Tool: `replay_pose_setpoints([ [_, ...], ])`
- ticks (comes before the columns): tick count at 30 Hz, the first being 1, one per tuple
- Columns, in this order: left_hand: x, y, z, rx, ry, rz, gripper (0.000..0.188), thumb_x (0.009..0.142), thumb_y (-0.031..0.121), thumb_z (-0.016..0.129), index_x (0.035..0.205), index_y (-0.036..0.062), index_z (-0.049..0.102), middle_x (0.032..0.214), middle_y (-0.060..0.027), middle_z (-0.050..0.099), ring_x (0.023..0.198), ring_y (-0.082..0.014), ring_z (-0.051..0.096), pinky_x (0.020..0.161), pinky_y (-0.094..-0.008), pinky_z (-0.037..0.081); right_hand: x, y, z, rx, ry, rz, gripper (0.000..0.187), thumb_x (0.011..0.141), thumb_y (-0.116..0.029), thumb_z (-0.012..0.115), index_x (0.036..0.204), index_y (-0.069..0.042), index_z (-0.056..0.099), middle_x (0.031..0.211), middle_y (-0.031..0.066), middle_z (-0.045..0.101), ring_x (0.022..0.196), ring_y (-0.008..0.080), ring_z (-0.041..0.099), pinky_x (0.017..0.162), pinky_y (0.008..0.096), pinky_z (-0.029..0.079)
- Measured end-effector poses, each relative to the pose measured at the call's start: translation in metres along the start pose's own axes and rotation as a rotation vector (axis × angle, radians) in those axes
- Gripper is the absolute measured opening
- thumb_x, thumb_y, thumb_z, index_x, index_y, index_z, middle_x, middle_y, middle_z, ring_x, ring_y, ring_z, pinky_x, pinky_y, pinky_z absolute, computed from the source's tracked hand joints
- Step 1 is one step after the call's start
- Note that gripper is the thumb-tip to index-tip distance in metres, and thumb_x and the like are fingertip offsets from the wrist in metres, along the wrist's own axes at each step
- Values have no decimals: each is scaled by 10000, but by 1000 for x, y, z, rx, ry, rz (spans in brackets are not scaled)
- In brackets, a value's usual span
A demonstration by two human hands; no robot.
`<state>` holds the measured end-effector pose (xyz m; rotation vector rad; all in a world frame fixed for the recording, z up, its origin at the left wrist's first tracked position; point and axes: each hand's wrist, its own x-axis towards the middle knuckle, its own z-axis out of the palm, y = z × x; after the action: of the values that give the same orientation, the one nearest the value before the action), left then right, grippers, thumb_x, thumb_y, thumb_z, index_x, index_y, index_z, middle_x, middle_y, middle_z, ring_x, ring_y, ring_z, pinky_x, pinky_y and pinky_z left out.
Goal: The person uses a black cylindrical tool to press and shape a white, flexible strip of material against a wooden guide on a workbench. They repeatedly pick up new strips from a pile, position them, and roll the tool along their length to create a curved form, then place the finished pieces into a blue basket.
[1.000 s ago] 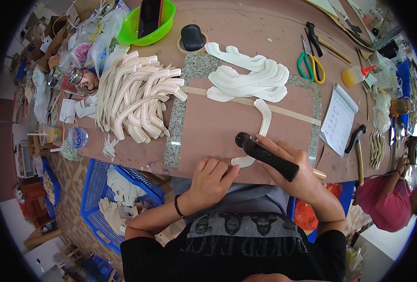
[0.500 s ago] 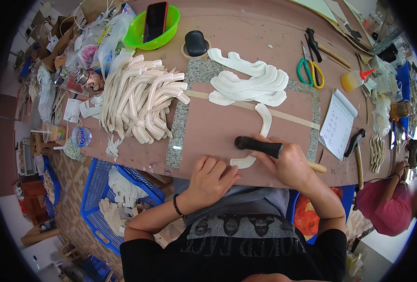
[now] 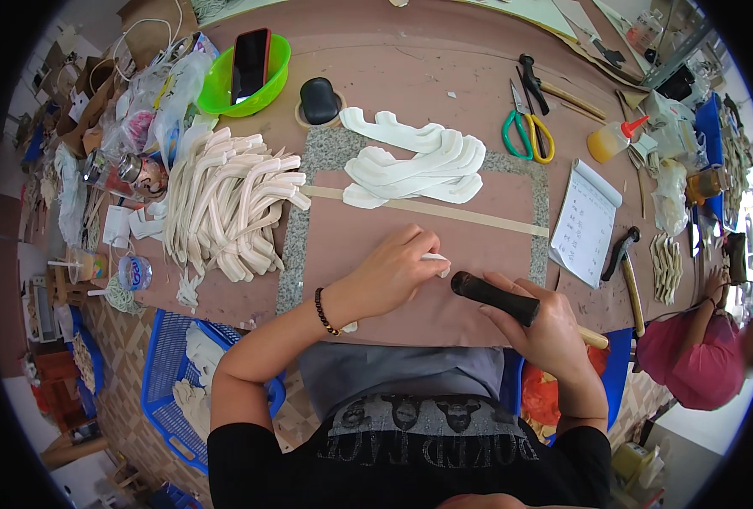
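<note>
My left hand (image 3: 396,270) is closed over the near middle of the board, with fingertips around a white curved strip (image 3: 438,261). Most of that strip is hidden under the hand; a white end also peeks out beside my wrist. In my right hand (image 3: 550,327) is a hammer (image 3: 495,299) with a thick black head, its wooden handle emerging past the palm. The head is just right of the strip, apart from it. Beyond both hands, a stack of white curved strips (image 3: 419,161) lies across the board's far side.
A big pile of cream strips (image 3: 224,204) sits at left, near a green bowl (image 3: 279,72) holding a phone. Scissors (image 3: 525,136), a glue bottle (image 3: 610,142), a notepad (image 3: 584,212) and another hammer (image 3: 627,263) lie right. A blue basket (image 3: 160,373) stands below; another person (image 3: 699,352) is at right.
My left hand has gone from lying beside the strip to closing on it, farther onto the board. My right hand, with the hammer, has drawn back off the strip. The view has shifted slightly.
</note>
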<state>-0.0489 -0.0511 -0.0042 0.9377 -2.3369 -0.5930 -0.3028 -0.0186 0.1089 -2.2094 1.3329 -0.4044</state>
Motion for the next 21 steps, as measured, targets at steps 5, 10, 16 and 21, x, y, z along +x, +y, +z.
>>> replay_pose_setpoints([
  [5,13,5,-4,-172,-2,-202,289,805,-13,762,1082,16,682,1044,-127,596,990,-326,605,842,-416,515,11,13,16,4,1,9,428,922,-303,756,1279,-72,709,875,161,717,692,374,691,637,440,560],
  [10,21,-4,-11,-194,-148,-157,202,832,4,752,1019,9,679,939,-105,608,937,-322,616,784,-420,524,13,15,18,28,-8,-1,417,934,-306,740,1272,-64,709,879,163,716,691,377,685,640,440,557],
  [16,23,-16,-18,-46,-186,147,167,846,50,731,1006,16,695,927,-80,594,889,-259,593,754,-367,528,19,22,8,43,-64,21,392,928,-282,737,1248,-58,709,924,168,719,733,380,692,675,449,564],
  [21,22,-10,-25,200,-211,317,192,841,98,717,1012,14,701,954,-48,575,894,-222,557,755,-338,528,27,23,-3,-20,-53,65,409,890,-174,710,1283,-63,685,926,183,712,737,380,692,694,458,570],
])
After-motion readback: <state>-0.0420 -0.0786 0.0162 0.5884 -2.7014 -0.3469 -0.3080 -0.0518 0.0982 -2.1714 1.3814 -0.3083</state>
